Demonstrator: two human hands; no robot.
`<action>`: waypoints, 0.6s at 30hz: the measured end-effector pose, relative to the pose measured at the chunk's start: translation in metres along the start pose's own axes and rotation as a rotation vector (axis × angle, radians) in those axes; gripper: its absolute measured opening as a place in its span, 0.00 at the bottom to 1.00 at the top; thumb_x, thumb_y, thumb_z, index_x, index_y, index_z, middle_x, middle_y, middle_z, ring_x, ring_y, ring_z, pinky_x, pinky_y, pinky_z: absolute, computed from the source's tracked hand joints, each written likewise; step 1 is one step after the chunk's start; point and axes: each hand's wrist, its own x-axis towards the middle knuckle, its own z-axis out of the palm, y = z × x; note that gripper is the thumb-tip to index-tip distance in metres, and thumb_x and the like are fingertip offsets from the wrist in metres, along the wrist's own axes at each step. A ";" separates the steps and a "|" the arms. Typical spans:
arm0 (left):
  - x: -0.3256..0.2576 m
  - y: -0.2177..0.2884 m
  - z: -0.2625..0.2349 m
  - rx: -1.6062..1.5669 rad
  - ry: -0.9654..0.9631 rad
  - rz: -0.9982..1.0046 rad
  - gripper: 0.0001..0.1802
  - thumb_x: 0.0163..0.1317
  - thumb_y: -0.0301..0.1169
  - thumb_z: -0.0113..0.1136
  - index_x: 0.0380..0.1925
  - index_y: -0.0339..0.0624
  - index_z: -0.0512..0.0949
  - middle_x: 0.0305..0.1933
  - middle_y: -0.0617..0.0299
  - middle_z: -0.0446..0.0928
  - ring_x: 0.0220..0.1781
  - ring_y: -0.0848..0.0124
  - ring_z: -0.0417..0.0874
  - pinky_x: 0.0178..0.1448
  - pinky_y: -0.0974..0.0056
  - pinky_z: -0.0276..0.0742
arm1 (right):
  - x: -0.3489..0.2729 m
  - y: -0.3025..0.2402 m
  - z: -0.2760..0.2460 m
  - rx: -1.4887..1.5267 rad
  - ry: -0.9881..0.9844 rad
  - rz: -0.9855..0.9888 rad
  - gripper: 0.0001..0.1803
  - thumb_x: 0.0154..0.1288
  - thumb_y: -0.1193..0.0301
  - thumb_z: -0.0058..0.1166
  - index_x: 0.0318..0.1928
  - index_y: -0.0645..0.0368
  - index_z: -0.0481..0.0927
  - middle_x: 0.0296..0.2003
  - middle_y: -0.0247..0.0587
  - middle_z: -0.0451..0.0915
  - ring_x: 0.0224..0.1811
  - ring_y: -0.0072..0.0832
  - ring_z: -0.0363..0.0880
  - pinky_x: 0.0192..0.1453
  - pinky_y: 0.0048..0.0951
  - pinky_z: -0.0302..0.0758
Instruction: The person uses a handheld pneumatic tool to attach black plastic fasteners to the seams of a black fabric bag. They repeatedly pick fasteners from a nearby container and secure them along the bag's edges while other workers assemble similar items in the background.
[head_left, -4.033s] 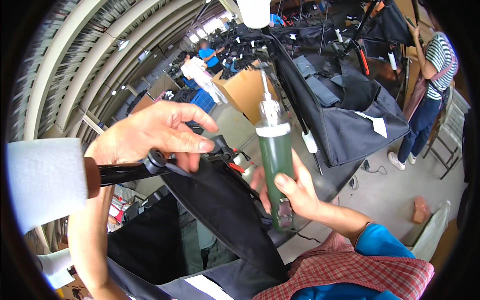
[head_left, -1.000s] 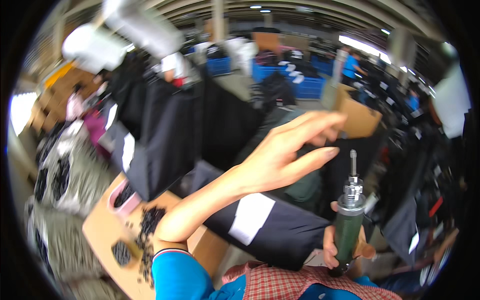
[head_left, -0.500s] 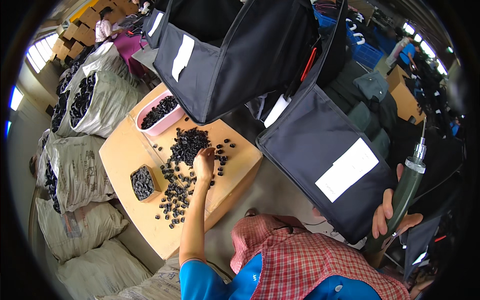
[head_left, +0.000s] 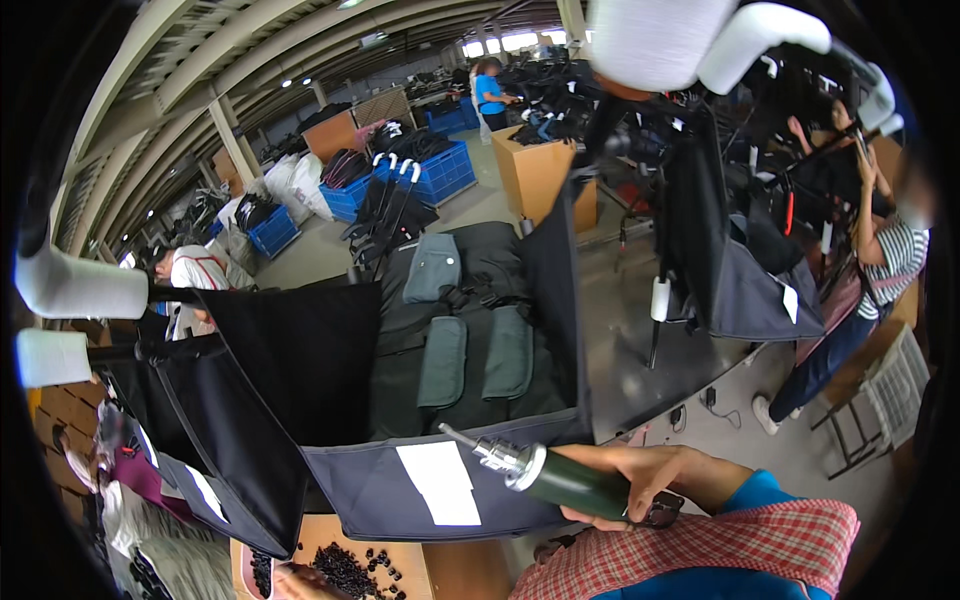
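My right hand (head_left: 640,480) is wrapped round a dark green electric screwdriver (head_left: 575,485), whose metal bit points left and slightly up. It is held in front of a black fabric seat or stroller body (head_left: 385,505) with white paper labels (head_left: 440,485) on its near panel. Inside lie grey-green pads (head_left: 508,360). At the lower edge my left hand (head_left: 305,582) is over the wooden table (head_left: 415,555), partly cut off and blurred, so its fingers cannot be made out. Next to it are a heap of small black plastic pieces (head_left: 345,570) and a pink tub (head_left: 245,575) of black pieces.
White-wrapped handles (head_left: 85,285) jut in from the left. Another white-wrapped frame (head_left: 765,45) hangs at upper right, above a second black fabric unit (head_left: 755,290). A person in a striped shirt (head_left: 900,245) stands at right. Blue crates (head_left: 440,175) stand farther back.
The view has swung up and to the right, so the table now sits at the lower edge. The screwdriver has come from the far right to in front of the black fabric, its bit now pointing left.
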 end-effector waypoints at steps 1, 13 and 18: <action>-0.013 0.047 0.012 -0.059 -0.017 0.039 0.14 0.68 0.40 0.51 0.31 0.41 0.71 0.22 0.64 0.66 0.28 0.71 0.74 0.36 0.71 0.71 | -0.003 -0.004 0.005 -0.033 0.010 0.011 0.63 0.46 0.78 0.68 0.75 0.48 0.35 0.43 0.44 0.71 0.32 0.25 0.74 0.30 0.24 0.73; -0.162 0.196 0.233 -0.863 -1.232 -0.577 0.10 0.69 0.33 0.52 0.35 0.36 0.70 0.32 0.43 0.78 0.34 0.52 0.85 0.40 0.56 0.86 | -0.101 -0.011 0.009 -0.088 0.055 -0.037 0.66 0.43 0.75 0.74 0.74 0.55 0.36 0.43 0.40 0.70 0.36 0.24 0.75 0.39 0.27 0.75; -0.178 0.203 0.252 -0.858 -1.304 -0.586 0.09 0.69 0.32 0.52 0.35 0.35 0.70 0.31 0.43 0.78 0.35 0.52 0.85 0.40 0.56 0.86 | -0.122 -0.010 -0.003 -0.121 0.058 -0.111 0.65 0.44 0.73 0.74 0.74 0.57 0.36 0.44 0.41 0.71 0.36 0.24 0.74 0.37 0.27 0.75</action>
